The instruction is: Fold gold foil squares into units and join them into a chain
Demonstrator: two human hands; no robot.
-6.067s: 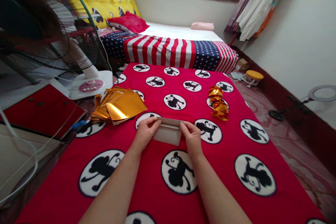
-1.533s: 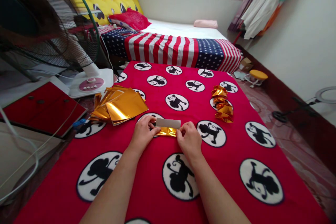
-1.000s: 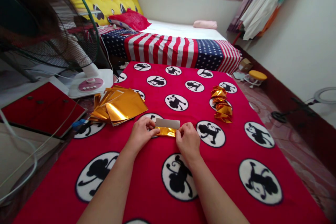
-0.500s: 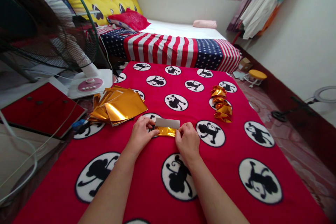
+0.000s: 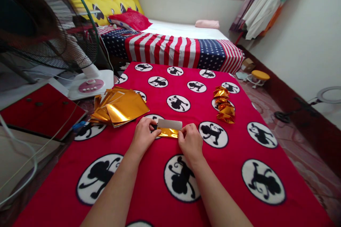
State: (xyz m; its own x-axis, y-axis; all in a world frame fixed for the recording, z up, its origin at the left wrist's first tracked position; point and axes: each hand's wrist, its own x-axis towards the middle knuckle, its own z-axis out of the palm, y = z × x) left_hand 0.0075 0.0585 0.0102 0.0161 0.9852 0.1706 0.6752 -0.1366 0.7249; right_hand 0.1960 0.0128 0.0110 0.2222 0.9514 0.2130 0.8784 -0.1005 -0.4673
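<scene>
A sheet of gold foil paper (image 5: 169,133) lies partly folded in front of me, its gold strip toward me and its pale grey underside curling up behind. At its left end, my left hand (image 5: 144,133) pinches the strip between thumb and fingers. My right hand (image 5: 190,139) grips the opposite end, fingers curled. To the left of my hands is a loose stack of flat gold foil sheets (image 5: 128,107). Several folded gold foil pieces (image 5: 224,105) stand in a row on the right.
A red cloth with monkey-print circles (image 5: 226,163) covers the surface under my hands. At the left, a running electric fan (image 5: 90,81) stands beside a red panel (image 5: 39,110). Behind is a bed with a striped cover (image 5: 162,48). A small yellow stool (image 5: 260,75) sits at the right.
Both hands keep hold of the foil paper's ends in nearly the same place. The whole view has shifted very slightly; nothing else has visibly moved apart from the spinning fan.
</scene>
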